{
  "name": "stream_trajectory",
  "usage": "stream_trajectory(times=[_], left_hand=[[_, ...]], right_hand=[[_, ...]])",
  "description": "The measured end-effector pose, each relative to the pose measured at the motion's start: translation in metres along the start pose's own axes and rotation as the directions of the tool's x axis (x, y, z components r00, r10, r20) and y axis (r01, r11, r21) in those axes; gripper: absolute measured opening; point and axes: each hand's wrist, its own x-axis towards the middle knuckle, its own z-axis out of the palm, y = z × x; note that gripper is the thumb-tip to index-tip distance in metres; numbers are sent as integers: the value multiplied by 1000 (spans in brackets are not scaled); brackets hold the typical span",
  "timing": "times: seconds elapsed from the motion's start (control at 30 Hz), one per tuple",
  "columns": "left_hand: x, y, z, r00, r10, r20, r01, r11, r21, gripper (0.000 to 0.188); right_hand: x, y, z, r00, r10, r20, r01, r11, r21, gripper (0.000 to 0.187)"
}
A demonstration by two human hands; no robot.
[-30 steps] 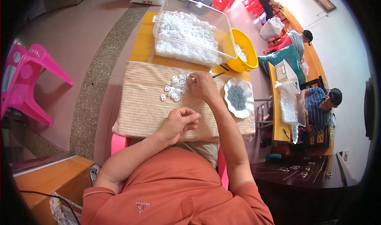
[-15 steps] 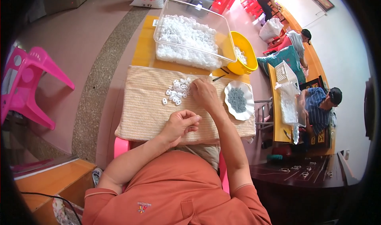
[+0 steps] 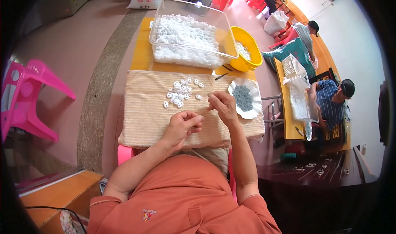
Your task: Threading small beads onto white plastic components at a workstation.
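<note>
Over the striped beige towel (image 3: 140, 110), my left hand (image 3: 183, 127) is closed, thumb against the fingers; whatever it pinches is too small to make out. My right hand (image 3: 223, 107) is also closed in a pinch, fingertips pointing left, between the white pieces and the dish. What it holds, if anything, cannot be made out. Beyond my left hand lies a loose pile of small white oval plastic pieces (image 3: 178, 94) with holes, a few apart from the rest. Right of my right hand stands a white wavy-rimmed dish (image 3: 257, 97) holding a heap of small grey bits (image 3: 242, 97).
A clear plastic bin (image 3: 189, 57) of white pieces stands behind the towel, beside a yellow basin (image 3: 256, 61). Dark thin tools (image 3: 221, 76) lie at the towel's far edge. A pink stool (image 3: 31, 98) stands left. Co-workers sit at the right, one at a yellow table (image 3: 288, 118).
My right hand has moved from the white pile toward the right and nearer me, beside the dish. My left hand stays closed. Some white pieces now lie more spread out.
</note>
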Motion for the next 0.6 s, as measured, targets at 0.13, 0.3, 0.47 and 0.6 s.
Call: stream_trajectory(times=[0.13, 0.3, 0.47, 0.6], left_hand=[[-1, 0, -1, 1000, -9, 2, 9, 999, 41, 7], [-3, 0, 1, 1000, -11, -1, 11, 998, 62, 6], [-1, -1, 1, 1000, -15, -7, 15, 998, 68, 6], [0, -3, 2, 1000, -14, -24, 16, 997, 82, 6]], right_hand=[[-17, -2, -15, 997, 20, 71, -16, 998, -67, 14], [-31, -16, -37, 969, 184, 163, -130, 946, -298, 13], [-33, -22, -62, 944, 247, 217, -149, 909, -389, 13], [-27, -26, -85, 948, 251, 198, -163, 913, -375, 14]])
